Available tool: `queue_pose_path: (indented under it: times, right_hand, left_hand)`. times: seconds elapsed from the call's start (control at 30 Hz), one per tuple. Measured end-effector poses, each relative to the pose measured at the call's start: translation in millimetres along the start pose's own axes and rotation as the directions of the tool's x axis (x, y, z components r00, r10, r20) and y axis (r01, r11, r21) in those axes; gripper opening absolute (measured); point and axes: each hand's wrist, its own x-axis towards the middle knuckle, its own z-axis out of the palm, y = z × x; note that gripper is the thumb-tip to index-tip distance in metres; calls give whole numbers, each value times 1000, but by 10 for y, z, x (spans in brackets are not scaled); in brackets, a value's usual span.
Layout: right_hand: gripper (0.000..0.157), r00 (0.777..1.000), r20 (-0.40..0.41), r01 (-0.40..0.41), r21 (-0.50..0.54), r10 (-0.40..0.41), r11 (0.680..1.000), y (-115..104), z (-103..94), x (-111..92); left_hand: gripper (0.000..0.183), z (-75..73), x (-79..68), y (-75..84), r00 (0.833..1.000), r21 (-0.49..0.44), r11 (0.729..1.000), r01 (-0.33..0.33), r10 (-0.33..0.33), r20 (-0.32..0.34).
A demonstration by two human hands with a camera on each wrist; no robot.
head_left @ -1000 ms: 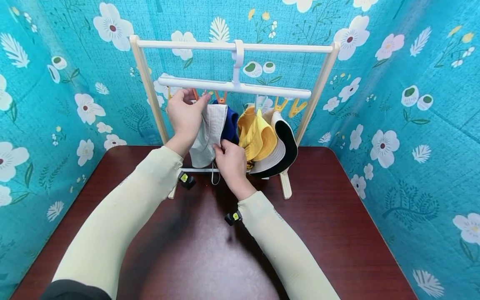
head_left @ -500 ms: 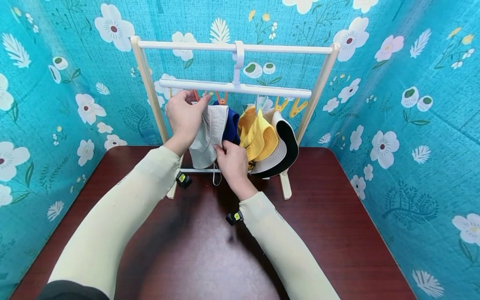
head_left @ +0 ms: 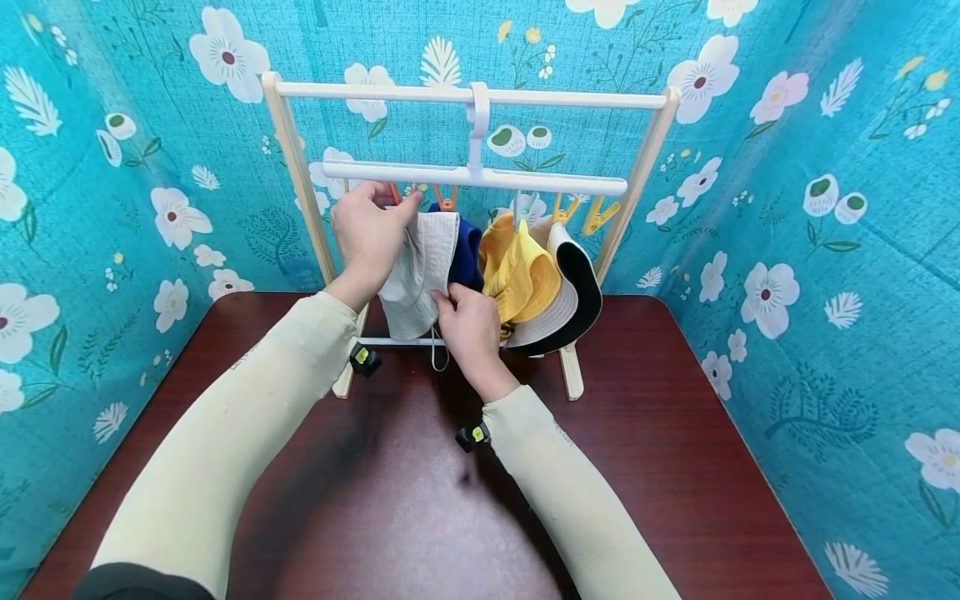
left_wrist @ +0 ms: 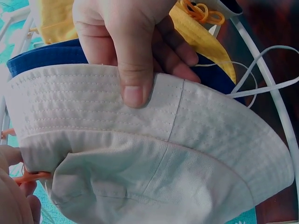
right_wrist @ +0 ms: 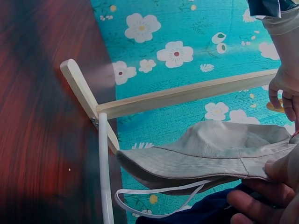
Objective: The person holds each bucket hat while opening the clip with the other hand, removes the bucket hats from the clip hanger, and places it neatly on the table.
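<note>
A light grey bucket hat (head_left: 420, 271) hangs by the left part of the white hanger (head_left: 540, 179). My left hand (head_left: 370, 232) pinches an orange clothespin (left_wrist: 35, 177) at the hat's upper edge. With thumb on one face and fingers behind, my right hand (head_left: 471, 327) holds the hat's brim (left_wrist: 100, 100). A thin white cord (right_wrist: 140, 213) loops down from the hat. Just behind it hangs a blue hat (head_left: 467, 254), partly hidden, below another orange clothespin (head_left: 446, 198). The left fingertips are mostly hidden in the head view.
Right of the blue hat hang a yellow hat (head_left: 528, 275) and a black-and-white hat (head_left: 581, 287). A yellow clothespin (head_left: 600, 215) hangs at the hanger's right end. The wooden rack (head_left: 651, 167) stands on a dark red table (head_left: 420, 517), with floral cloth (head_left: 847, 250) around.
The hanger and hats have shifted slightly right, and my right hand has moved right with the brim. My left hand stays at the clothespin.
</note>
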Motion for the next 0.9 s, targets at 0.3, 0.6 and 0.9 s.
queue_pose_path:
  times: [0.3, 0.6, 0.9]
  right_hand:
    - [45, 1000, -14, 22, -13, -22, 1000, -4, -21, -24]
    - [42, 999, -12, 39, -50, -39, 998, 1, -35, -32]
    - [44, 999, -8, 39, -60, -40, 997, 18, -47, -62]
  left_hand:
    - [43, 2, 31, 0, 1000, 36, 999, -3, 3, 11]
    - [42, -8, 47, -18, 1000, 69, 997, -24, 23, 17]
    - [42, -14, 40, -10, 999, 130, 991, -41, 41, 6]
